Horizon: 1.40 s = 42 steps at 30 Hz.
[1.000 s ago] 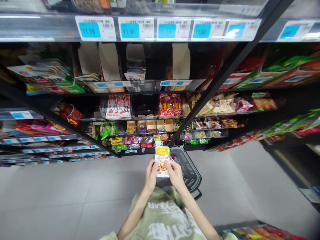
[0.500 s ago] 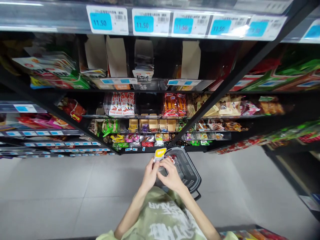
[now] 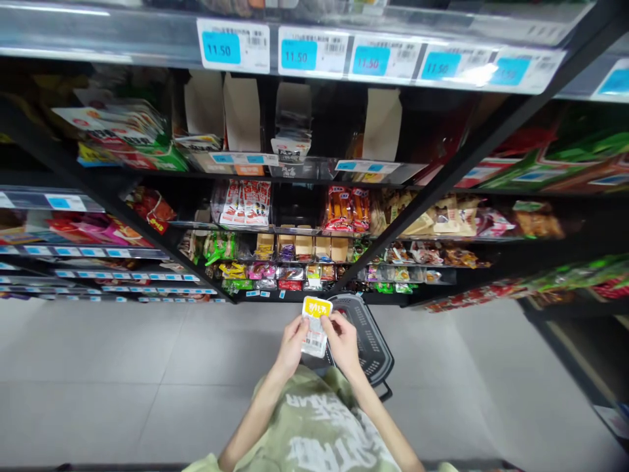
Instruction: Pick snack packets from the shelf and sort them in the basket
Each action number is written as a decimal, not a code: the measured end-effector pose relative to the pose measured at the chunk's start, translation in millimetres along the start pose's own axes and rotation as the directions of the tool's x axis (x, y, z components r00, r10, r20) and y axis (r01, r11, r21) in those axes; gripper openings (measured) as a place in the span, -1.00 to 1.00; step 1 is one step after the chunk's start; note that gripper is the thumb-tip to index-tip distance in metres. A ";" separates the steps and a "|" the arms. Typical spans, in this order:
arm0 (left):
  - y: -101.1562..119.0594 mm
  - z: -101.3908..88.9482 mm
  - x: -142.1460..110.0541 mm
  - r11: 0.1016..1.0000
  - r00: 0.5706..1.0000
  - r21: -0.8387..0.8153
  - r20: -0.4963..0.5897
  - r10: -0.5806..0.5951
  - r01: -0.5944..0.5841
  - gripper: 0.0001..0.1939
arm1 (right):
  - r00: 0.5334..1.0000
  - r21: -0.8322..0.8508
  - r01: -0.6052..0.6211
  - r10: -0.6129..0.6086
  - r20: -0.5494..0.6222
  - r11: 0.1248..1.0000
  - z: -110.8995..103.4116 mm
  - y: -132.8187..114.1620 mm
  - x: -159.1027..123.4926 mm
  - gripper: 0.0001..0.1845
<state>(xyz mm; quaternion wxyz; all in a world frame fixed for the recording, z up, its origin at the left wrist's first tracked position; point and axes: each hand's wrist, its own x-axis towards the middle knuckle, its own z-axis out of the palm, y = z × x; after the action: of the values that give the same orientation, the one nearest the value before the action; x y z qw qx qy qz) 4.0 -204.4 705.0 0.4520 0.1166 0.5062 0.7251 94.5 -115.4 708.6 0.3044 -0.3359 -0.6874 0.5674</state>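
Note:
Between both hands is a small flat snack packet (image 3: 315, 331), white with a yellow top band and a barcode near its bottom. My left hand (image 3: 291, 343) pinches its left edge, thumb on the front. My right hand (image 3: 343, 337) grips the right edge the same way. The packet's printed face is turned up toward me. Behind and below the right hand stands a dark grey shopping basket (image 3: 376, 341); the hands and packet hide part of its inside.
Dark store shelves (image 3: 314, 172) rise in front, with packaged snacks and blue-white price tags (image 3: 313, 52). Red-and-white packs (image 3: 246, 203) and orange-red packs (image 3: 346, 208) lie on a middle shelf. Grey floor tiles (image 3: 211, 347) stretch around me, and another shelf unit stands at right.
The packet was tilted and partly covered by my fingers; now it is turned flat toward me. My right hand has shifted to its right edge. The view has moved slightly.

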 end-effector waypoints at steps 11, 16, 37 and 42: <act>14.3 7.4 0.6 0.881 0.993 0.467 -0.047 0.106 -0.072 -0.54 | 0.998 0.100 -0.059 0.059 0.006 0.993 -11.7 -3.7 -0.1 -0.67; 16.9 10.1 3.6 0.774 0.983 0.617 -0.008 0.184 -0.140 -0.57 | 0.995 0.072 -0.095 0.094 0.017 0.993 -12.9 -2.9 3.7 -0.62; 13.6 -3.6 0.5 0.744 0.990 0.654 0.047 0.136 -0.133 -0.59 | 0.997 -0.338 0.053 -0.071 -0.040 0.940 -7.8 -0.5 1.7 -0.47; 18.2 5.8 3.4 0.720 0.981 0.677 0.013 0.191 -0.149 -0.64 | 0.998 -0.292 0.058 -0.056 0.013 0.955 -9.8 -1.4 0.7 -0.46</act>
<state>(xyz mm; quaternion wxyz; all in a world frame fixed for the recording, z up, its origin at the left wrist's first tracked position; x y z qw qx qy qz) -4.1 -199.6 721.9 0.2956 0.2976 0.7344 0.5336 101.8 -109.4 711.7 0.2662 -0.3560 -0.7737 0.4514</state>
